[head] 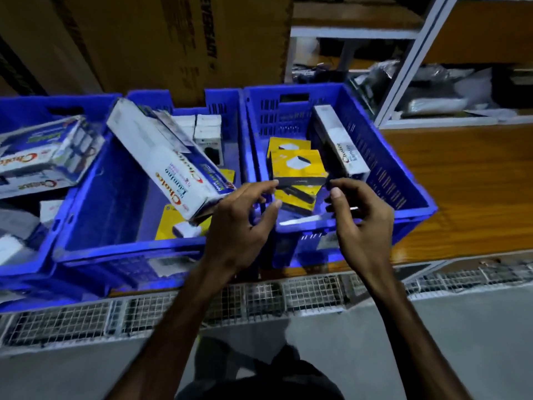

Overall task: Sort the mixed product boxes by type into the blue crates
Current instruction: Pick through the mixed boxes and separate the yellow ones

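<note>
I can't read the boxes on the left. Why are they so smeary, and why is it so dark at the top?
Head view: the white boxes at the left edge are motion-smeared and stretched by the wide lens; the yellow box between the left hand and right hand is sharper. The light is dim, the cardboard at the top is in shadow, and the blue crates glow oversaturated.

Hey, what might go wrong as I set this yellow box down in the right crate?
The yellow box is held only by fingertip pinches from the left hand and right hand, so it may slip. The yellow stack beneath looks uneven and could topple. The long white box leaning alongside crowds the spot.
</note>
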A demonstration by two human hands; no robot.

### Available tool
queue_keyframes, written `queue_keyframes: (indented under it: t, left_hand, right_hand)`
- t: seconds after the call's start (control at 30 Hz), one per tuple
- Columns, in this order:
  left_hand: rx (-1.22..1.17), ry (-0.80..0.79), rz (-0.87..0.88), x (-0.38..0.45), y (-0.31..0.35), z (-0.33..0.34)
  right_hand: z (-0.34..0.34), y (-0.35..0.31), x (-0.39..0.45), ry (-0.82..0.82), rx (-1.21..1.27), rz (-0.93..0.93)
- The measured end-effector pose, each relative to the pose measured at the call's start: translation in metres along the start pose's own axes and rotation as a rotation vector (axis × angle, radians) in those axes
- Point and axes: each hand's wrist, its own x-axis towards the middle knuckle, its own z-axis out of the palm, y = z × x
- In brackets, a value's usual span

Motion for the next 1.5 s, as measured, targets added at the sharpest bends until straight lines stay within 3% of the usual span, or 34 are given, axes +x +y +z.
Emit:
queue_keyframes:
  t: [0.13,0.23,0.33,0.57,0.7,0.83,1.03,1.27,1.4,1.5]
  left_hand:
    - [0.06,0.019,-0.033,0.03,0.001,0.03]
    - [0.136,-0.069,-0.012,0.062,-0.005,0.044]
    - [0.253,-0.276,0.003,0.11,-0.018,0.059]
    - [0.755,-0.928,0.002,0.206,-0.08,0.119]
    - [0.835,-1.18,-0.05,0.232,-0.107,0.146]
    - [0.748,-1.335,-0.142,0.245,-0.121,0.155]
    - [0.643,-1.267,-0.154,0.248,-0.135,0.152]
    - [0.676,-1.123,0.045,0.261,-0.101,0.12]
    - [0.788,-0.936,0.145,0.261,-0.089,0.097]
    - [0.716,-0.794,0.14,0.255,-0.087,0.084]
  right_hand:
    - [-0.019,0.035,0.038,-0.065,0.004,0.006]
    - [-0.025,0.06,0.065,-0.159,-0.039,0.011]
    - [-0.023,0.089,0.092,-0.386,-0.236,0.067]
    - [0.009,0.124,0.129,-0.78,-0.632,0.18]
    - [0.035,0.14,0.135,-0.791,-0.69,0.303]
    - [0.05,0.155,0.143,-0.844,-0.674,0.428]
    - [0.069,0.17,0.154,-0.799,-0.666,0.561]
    - [0.091,0.162,0.166,-0.73,-0.595,0.63]
    - [0.094,0.163,0.17,-0.685,-0.631,0.656]
    - [0.095,0.164,0.17,-0.755,-0.701,0.632]
